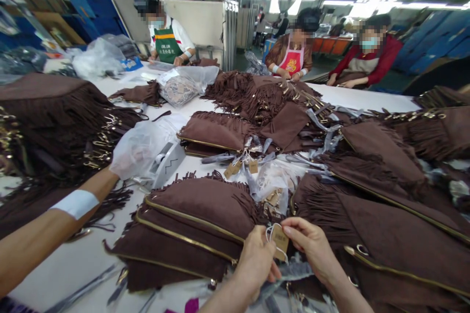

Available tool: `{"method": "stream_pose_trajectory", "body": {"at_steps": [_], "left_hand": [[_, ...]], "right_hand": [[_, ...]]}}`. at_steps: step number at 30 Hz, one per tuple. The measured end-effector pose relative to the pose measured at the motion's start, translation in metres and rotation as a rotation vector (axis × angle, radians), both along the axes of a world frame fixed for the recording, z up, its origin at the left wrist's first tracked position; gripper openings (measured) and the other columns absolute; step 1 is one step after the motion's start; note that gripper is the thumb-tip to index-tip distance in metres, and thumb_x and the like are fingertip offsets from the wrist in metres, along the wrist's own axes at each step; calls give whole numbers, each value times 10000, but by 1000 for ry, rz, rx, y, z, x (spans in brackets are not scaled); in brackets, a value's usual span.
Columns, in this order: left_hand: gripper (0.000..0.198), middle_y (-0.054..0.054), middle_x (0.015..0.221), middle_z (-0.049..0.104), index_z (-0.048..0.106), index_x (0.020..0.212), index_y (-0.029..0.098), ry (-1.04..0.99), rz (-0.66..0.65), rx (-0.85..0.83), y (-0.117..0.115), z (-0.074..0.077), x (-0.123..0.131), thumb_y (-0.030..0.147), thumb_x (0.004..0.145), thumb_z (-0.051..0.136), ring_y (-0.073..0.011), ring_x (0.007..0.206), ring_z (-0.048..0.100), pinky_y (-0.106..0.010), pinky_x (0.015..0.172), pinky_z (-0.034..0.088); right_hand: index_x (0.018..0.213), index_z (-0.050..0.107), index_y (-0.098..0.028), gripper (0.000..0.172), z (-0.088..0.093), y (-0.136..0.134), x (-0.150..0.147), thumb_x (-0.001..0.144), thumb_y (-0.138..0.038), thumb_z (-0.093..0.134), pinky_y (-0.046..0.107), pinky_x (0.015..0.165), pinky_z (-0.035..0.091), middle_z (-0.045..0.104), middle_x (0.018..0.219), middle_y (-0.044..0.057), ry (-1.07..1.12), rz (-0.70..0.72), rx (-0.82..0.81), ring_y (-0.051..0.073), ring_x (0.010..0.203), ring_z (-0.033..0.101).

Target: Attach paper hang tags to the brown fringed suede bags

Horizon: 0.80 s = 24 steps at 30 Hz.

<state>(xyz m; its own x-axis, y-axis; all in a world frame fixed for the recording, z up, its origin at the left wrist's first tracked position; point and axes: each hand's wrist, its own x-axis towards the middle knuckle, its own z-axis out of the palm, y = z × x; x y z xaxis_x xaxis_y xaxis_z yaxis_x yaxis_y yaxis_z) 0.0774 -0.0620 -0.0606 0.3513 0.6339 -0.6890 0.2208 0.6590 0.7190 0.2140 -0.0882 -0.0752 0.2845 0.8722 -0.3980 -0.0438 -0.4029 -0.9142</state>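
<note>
My left hand [257, 257] and my right hand [312, 244] meet low in the middle of the view, both pinching a small brown paper tag [281, 240] with a white string loop. The tag hangs over the edge of a stack of brown suede fringed bags [191, 225] with gold zips, which lies just left of my hands. Another brown fringed bag [396, 234] lies to the right of my right hand.
A co-worker's arm with a white wristband and a plastic-gloved hand [135, 149] reaches in from the left. Piles of brown fringed bags [264, 95] cover the white table [73, 264]. More tags [240, 166] and plastic bags lie mid-table. Three people sit along the far side.
</note>
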Motion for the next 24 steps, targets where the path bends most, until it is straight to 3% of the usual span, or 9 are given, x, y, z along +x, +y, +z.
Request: {"method": "stream_pose_trajectory", "body": {"at_steps": [3, 6, 9, 13, 16, 19, 24], "left_hand": [[224, 36, 475, 538, 521, 835, 126, -48, 98, -63, -6, -2, -1, 305, 705, 483, -42, 240, 347, -155, 257, 161], [257, 73, 306, 421, 515, 734, 152, -53, 201, -64, -7, -4, -4, 399, 664, 509, -52, 222, 301, -156, 269, 140], [295, 66, 239, 380, 498, 659, 166, -17, 201, -50, -7, -1, -7, 457, 616, 518, -54, 208, 259, -165, 275, 129], [263, 81, 253, 369, 514, 616, 155, -12, 218, 11, -5, 12, -18, 408, 573, 572, -27, 237, 227, -161, 304, 135], [242, 36, 404, 532, 507, 620, 148, -158, 182, -92, -3, 20, -31, 346, 545, 623, -12, 274, 270, -160, 311, 120], [251, 9, 495, 598, 496, 649, 150, -233, 130, -224, -2, 21, -40, 312, 531, 647, -16, 286, 318, -160, 307, 105], [219, -2, 441, 584, 515, 631, 138, -160, 60, -177, -6, 17, -47, 318, 549, 610, -24, 243, 314, -163, 282, 95]], "right_hand": [[705, 652, -168, 294, 5, -3, -2, 612, -446, 674, 205, 423, 265, 520, 513, -39, -36, 19, 41, 79, 447, 362], [706, 653, -180, 270, 7, -5, -4, 628, -438, 664, 216, 500, 388, 613, 609, -7, -79, 25, 80, 122, 534, 500], [707, 653, -187, 257, 11, -9, -5, 664, -440, 628, 223, 541, 437, 638, 639, 8, -161, 59, 124, 149, 581, 555], [701, 646, -204, 236, 19, -16, -4, 728, -419, 553, 221, 520, 431, 615, 636, 9, -346, 134, 215, 147, 570, 548], [712, 651, -216, 204, 20, -22, -3, 756, -374, 531, 231, 570, 443, 625, 683, 20, -410, 193, 266, 161, 642, 572], [738, 655, -219, 184, 15, -28, -3, 769, -348, 528, 245, 607, 445, 631, 713, 26, -412, 242, 279, 168, 683, 581], [773, 641, -218, 195, 5, -36, -3, 798, -352, 502, 265, 645, 443, 624, 739, 30, -412, 267, 265, 174, 719, 576]]}}
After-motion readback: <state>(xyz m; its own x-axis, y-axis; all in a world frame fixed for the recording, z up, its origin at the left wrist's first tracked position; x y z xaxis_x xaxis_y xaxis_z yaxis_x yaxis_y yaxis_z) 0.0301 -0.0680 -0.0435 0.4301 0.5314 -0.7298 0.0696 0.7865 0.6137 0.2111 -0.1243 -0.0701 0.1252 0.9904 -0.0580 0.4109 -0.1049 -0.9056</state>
